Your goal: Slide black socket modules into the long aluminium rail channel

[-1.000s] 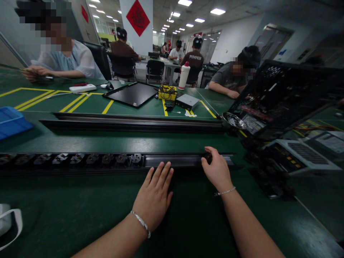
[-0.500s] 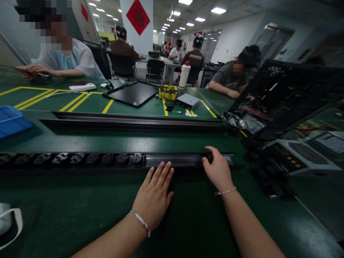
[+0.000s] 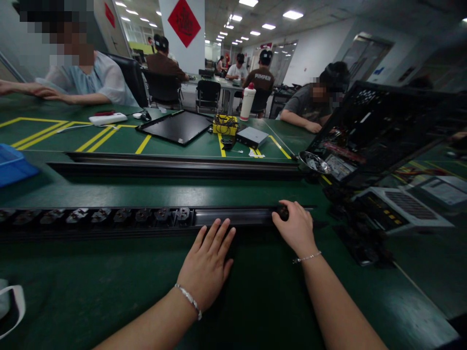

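A long black rail point(image 3: 237, 217) lies across the table in front of me, its channel bare in the right part. Several black socket modules point(image 3: 122, 215) sit in a row along its left part. My left hand point(image 3: 206, 262) lies flat with fingers stretched, the fingertips at the rail's near edge beside the last module. Over the rail's right end, my right hand point(image 3: 296, 226) curls thumb and fingers around a small round black piece point(image 3: 283, 212). It looks like another socket module, but the fingers hide part of it.
A second black rail point(image 3: 182, 167) lies behind the first. To the right stand a metal bowl of small parts point(image 3: 314, 163), an open computer case point(image 3: 379, 126) and a power supply point(image 3: 397, 209). A blue bin point(image 3: 16, 165) is at left. Co-workers sit across the table.
The view has shifted slightly to the right. The black piece between my right thumb and fingers shows more plainly. My left hand stays flat. The co-worker at left has moved their hands outward.
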Action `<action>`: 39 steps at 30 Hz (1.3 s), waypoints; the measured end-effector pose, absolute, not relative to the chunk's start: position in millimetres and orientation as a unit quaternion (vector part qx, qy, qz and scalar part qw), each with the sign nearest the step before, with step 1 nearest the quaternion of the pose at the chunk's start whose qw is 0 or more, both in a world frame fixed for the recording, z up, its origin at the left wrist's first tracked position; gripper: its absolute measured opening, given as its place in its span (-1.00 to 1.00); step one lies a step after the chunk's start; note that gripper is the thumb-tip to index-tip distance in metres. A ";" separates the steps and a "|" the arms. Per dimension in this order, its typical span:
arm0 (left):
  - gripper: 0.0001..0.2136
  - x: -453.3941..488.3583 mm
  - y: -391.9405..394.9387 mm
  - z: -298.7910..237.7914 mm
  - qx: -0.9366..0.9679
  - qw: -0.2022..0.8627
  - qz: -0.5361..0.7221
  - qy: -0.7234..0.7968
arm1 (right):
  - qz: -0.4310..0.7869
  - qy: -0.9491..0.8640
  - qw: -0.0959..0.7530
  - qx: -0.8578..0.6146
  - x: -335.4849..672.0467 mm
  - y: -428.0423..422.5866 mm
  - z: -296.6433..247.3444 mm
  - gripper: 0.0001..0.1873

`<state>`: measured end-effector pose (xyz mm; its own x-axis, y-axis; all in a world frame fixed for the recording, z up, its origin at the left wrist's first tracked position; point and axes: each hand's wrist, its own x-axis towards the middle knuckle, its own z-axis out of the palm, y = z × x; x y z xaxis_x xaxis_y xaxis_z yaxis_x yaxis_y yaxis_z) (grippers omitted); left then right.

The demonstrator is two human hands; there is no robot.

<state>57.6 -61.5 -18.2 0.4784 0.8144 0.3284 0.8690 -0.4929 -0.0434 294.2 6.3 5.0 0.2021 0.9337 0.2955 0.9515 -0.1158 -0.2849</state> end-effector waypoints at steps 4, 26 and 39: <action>-0.47 58.1 -61.3 -17.4 -0.852 0.104 -0.133 -0.495 | -0.015 -0.635 0.203 -0.745 293.9 5.9 5.8 -0.62; -0.50 60.0 -61.2 -8.6 -0.850 0.055 -0.155 -0.500 | 0.003 -0.630 0.201 -0.750 293.6 4.8 9.8 -0.60; -0.52 49.3 -45.1 -2.4 -0.849 -0.019 -0.199 -0.489 | -0.001 -0.640 0.202 -0.741 295.7 4.7 10.0 -0.62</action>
<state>49.3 -45.1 -2.4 0.4429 0.8377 0.3196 0.8223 -0.5216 0.2277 295.7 4.7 10.0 0.1797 0.9487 0.2601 0.9492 -0.0978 -0.2989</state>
